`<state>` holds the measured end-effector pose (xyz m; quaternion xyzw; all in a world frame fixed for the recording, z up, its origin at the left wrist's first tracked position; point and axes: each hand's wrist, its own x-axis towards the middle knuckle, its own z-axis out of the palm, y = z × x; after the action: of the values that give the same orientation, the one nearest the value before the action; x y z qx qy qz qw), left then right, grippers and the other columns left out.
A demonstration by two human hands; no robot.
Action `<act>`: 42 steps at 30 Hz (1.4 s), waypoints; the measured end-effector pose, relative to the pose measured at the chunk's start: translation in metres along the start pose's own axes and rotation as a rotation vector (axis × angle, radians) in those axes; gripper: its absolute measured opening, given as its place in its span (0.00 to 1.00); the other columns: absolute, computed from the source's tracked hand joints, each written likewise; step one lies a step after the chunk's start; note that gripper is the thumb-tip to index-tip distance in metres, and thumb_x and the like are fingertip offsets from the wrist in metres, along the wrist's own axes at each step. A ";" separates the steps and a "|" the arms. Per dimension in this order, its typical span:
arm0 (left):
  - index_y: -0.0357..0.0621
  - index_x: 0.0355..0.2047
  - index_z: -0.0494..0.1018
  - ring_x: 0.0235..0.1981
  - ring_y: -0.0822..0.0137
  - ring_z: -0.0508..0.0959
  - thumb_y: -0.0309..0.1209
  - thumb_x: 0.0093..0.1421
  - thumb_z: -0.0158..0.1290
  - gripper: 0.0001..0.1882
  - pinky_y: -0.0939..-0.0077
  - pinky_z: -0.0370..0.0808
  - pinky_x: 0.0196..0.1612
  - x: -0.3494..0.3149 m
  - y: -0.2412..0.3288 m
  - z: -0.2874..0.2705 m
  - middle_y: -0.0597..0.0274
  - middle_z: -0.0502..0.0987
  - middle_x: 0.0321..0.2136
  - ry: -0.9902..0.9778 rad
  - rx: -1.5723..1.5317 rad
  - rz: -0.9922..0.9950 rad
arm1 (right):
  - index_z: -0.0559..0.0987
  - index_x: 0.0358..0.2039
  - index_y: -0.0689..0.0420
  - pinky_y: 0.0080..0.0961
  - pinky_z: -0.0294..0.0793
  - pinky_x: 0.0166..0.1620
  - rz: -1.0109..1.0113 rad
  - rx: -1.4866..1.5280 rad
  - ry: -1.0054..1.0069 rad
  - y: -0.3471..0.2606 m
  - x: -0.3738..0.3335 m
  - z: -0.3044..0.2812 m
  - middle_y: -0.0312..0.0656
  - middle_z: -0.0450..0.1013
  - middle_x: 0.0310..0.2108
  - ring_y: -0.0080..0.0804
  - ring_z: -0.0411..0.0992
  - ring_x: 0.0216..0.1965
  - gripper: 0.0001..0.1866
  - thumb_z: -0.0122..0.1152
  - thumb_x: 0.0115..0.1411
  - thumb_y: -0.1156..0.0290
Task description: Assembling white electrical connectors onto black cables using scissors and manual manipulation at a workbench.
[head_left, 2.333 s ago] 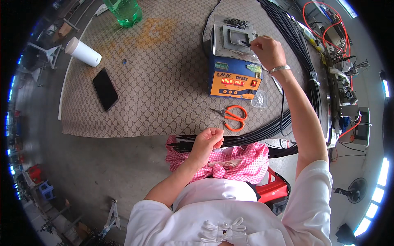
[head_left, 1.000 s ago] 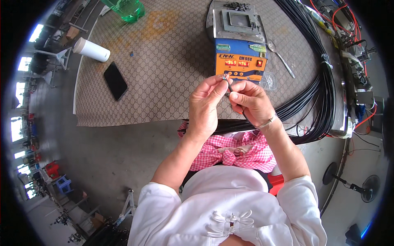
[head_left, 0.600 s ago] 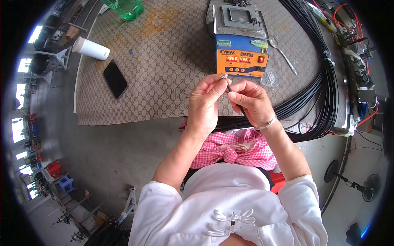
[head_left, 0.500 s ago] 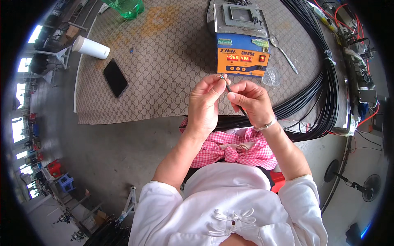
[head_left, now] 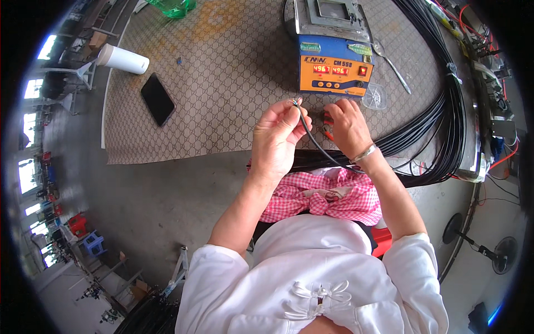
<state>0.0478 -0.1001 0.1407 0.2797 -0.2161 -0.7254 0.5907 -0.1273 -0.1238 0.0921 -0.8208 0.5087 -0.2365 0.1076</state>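
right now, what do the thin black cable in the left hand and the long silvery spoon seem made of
The thin black cable: likely a smooth rubber or plastic jacket, from its even colour and flexible curve. The long silvery spoon: probably polished metal, from its bright grey shine.

On the left of the bench (head_left: pixel 222 119) lies a black phone (head_left: pixel 158 100), its screen dark. Farther left is a white tumbler (head_left: pixel 125 59); a green bottle (head_left: pixel 173 6), partly cut off, is at the far side. A blue stool (head_left: pixel 93 244) occupies the left floor (head_left: pixel 181 209), a black fan (head_left: pixel 505 255) the near right.
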 end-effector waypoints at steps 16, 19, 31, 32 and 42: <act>0.43 0.35 0.70 0.31 0.72 0.73 0.27 0.56 0.50 0.06 0.80 0.69 0.37 -0.002 0.001 0.002 0.64 0.74 0.30 0.077 0.061 -0.032 | 0.75 0.37 0.61 0.15 0.67 0.31 0.446 1.116 0.046 -0.046 0.023 -0.036 0.34 0.70 0.26 0.16 0.67 0.28 0.10 0.55 0.52 0.77; 0.43 0.34 0.70 0.31 0.72 0.73 0.27 0.56 0.50 0.05 0.80 0.69 0.37 -0.002 -0.001 -0.001 0.64 0.74 0.30 0.081 0.061 -0.033 | 0.75 0.38 0.61 0.16 0.67 0.31 0.312 0.995 0.116 -0.053 0.025 -0.035 0.35 0.69 0.26 0.19 0.67 0.27 0.11 0.54 0.52 0.79; 0.42 0.33 0.70 0.32 0.73 0.73 0.26 0.57 0.49 0.04 0.79 0.71 0.38 -0.002 -0.002 -0.001 0.64 0.74 0.30 0.133 0.056 -0.021 | 0.76 0.36 0.60 0.24 0.69 0.31 0.068 0.630 0.161 -0.064 0.024 -0.047 0.42 0.69 0.27 0.33 0.70 0.28 0.11 0.53 0.50 0.82; 0.41 0.34 0.70 0.32 0.74 0.74 0.26 0.56 0.49 0.05 0.81 0.72 0.37 -0.002 -0.002 -0.001 0.64 0.74 0.31 0.143 0.044 -0.018 | 0.76 0.35 0.60 0.23 0.69 0.31 0.059 0.642 0.158 -0.064 0.023 -0.047 0.42 0.69 0.27 0.33 0.70 0.29 0.11 0.54 0.50 0.82; 0.44 0.34 0.71 0.34 0.73 0.73 0.24 0.55 0.50 0.06 0.79 0.69 0.40 -0.003 -0.001 -0.008 0.63 0.74 0.32 0.106 0.087 -0.027 | 0.72 0.31 0.62 0.19 0.71 0.29 0.373 1.008 0.048 -0.069 -0.001 -0.027 0.37 0.69 0.27 0.22 0.69 0.27 0.09 0.60 0.48 0.80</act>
<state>0.0532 -0.0974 0.1348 0.3462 -0.2121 -0.7074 0.5785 -0.0872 -0.0892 0.1438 -0.5576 0.4715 -0.4469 0.5168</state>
